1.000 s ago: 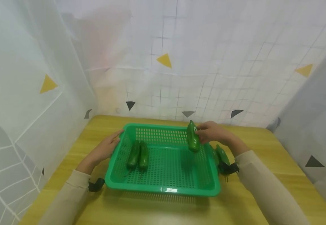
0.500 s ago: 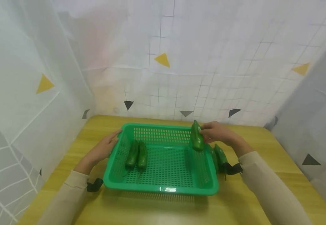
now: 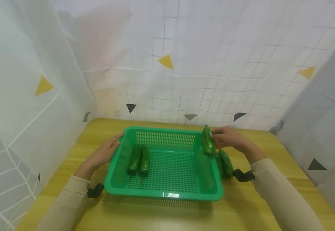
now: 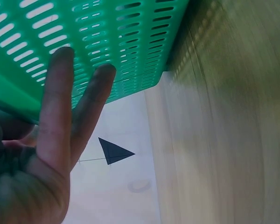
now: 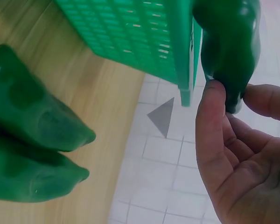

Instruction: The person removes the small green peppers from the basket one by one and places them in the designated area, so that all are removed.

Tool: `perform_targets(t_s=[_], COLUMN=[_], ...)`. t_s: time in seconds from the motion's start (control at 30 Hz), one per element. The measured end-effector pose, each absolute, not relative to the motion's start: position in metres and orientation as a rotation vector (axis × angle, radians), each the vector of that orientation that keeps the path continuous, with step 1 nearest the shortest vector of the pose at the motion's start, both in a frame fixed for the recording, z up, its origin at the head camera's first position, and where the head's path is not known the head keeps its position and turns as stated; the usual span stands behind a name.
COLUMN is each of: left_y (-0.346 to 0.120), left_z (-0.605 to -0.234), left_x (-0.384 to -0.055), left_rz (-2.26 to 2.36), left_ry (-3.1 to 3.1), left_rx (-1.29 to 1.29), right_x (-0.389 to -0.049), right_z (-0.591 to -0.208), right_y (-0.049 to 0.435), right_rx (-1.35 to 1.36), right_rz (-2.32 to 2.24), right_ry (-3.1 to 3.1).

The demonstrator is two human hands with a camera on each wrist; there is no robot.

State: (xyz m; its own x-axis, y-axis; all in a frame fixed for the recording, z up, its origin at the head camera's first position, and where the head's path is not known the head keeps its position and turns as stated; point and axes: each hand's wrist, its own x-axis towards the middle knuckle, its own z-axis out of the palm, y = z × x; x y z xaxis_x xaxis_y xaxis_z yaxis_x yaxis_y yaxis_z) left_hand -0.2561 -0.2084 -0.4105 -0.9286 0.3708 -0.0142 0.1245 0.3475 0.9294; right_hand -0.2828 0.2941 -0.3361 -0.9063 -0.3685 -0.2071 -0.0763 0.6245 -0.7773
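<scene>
My right hand [image 3: 229, 138] pinches a glossy green pepper [image 3: 207, 142] between thumb and fingers, above the right rim of a green slotted plastic basket [image 3: 163, 195]. In the right wrist view the fingertips grip one narrow end of that pepper [image 5: 231, 46]. My left hand [image 3: 105, 152] rests against the basket's left side. Its fingers look straight along the outer slotted wall [image 4: 130, 28] in the left wrist view. Two green peppers [image 3: 145, 160] lie side by side inside the basket, at its left. Two more peppers [image 3: 226, 163] lie on the table just right of it.
The basket stands on a yellowish wooden table [image 3: 167, 215]. White sheeting [image 3: 213, 48] with triangles and grid lines rises behind and at both sides. A black strap piece [image 3: 243, 175] sits at the right wrist, another [image 3: 95, 191] at the left.
The right hand has carried the pepper rightward, from above the basket's inside to its right rim. The left hand stays at the basket's left side. The view has shifted slightly.
</scene>
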Motion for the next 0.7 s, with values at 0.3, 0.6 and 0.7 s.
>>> perform_targets(t_s=[0.3,0.6,0.7], left_y=[-0.210,-0.209,-0.209], left_z=[-0.411,-0.412,-0.411], left_x=[-0.256,-0.258,-0.257], left_rz=[1.613,1.592,1.581], left_ry=[2.383,2.409,2.420], left_rx=[0.463,0.475,0.471], right_x=[-0.282,-0.279,-0.278], right_z=[-0.342,-0.340,-0.341], right_y=[0.310,0.326,0.333], right_rx=[-0.337,-0.297,-0.275], right_rz=[-1.218,-1.242,-1.243], right_ry=[2.488,2.482,2.489])
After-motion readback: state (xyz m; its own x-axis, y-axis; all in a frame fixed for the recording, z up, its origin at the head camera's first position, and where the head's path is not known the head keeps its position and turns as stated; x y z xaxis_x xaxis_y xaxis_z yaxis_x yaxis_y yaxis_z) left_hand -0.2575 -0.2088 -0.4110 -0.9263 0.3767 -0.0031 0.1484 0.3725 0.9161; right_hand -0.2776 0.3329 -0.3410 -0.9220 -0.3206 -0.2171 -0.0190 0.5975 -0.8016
